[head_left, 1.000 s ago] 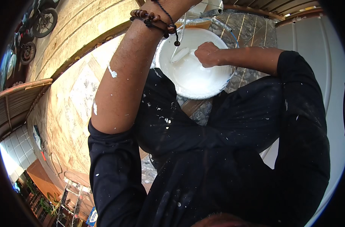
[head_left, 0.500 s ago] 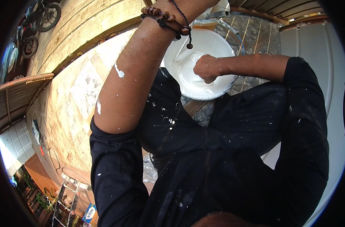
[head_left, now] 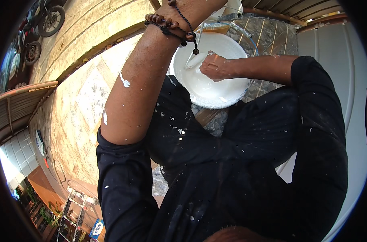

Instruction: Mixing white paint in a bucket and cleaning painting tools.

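A round white basin of wet white paint stands in front of my crossed legs. My right hand is over the paint with its fingers curled closed; what they hold, if anything, is hidden. Beside its knuckles a pale, paint-covered, roller-like piece lies in the basin, joined to a thin white rod that rises toward the top. My left forearm, with beaded bracelets and paint smears, reaches up past the basin's left side. The left hand itself lies beyond the top edge.
A grey pipe end and a clear-blue hose lie behind the basin. Patterned tiled floor spreads to the left, with a paint-stained ladder lower left. A pale wall rises at the right; motorcycles stand at the far upper left.
My right hand has shifted slightly left and up within the basin, and more of the roller-like piece shows. The left forearm has moved a little left.
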Demonstrator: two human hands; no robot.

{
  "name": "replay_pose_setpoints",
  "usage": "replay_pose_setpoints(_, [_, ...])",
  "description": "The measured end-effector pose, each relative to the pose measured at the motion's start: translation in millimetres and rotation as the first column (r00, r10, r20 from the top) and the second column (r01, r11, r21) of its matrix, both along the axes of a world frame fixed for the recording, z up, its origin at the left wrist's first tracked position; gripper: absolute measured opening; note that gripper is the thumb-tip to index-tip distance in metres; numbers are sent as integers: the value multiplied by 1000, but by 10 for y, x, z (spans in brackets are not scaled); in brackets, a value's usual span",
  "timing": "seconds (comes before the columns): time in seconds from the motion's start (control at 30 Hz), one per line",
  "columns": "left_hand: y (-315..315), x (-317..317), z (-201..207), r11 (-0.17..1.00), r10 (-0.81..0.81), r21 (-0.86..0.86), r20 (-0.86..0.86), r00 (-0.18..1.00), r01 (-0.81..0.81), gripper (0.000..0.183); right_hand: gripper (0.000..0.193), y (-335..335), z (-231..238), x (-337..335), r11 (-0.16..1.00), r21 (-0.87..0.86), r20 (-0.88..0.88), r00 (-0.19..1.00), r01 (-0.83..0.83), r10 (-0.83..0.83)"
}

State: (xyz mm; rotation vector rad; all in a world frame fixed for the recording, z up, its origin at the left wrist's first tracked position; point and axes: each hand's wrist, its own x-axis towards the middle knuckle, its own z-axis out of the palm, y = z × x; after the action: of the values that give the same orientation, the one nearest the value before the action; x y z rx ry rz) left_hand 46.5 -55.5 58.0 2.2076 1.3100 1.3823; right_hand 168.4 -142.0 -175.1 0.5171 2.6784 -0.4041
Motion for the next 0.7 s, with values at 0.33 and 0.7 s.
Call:
replay_pose_setpoints(0.33, [113, -735, 331, 991, 116, 77, -122, 986, -107, 20, 5, 845, 129, -1066, 974, 225, -158, 987, 26, 10])
replay_pose_setpoints(0.7, [34, -72, 94, 987, -73, 151, 75, 994, 61, 18, 27, 740, -231, 123, 699, 7, 34, 699, 715, -714])
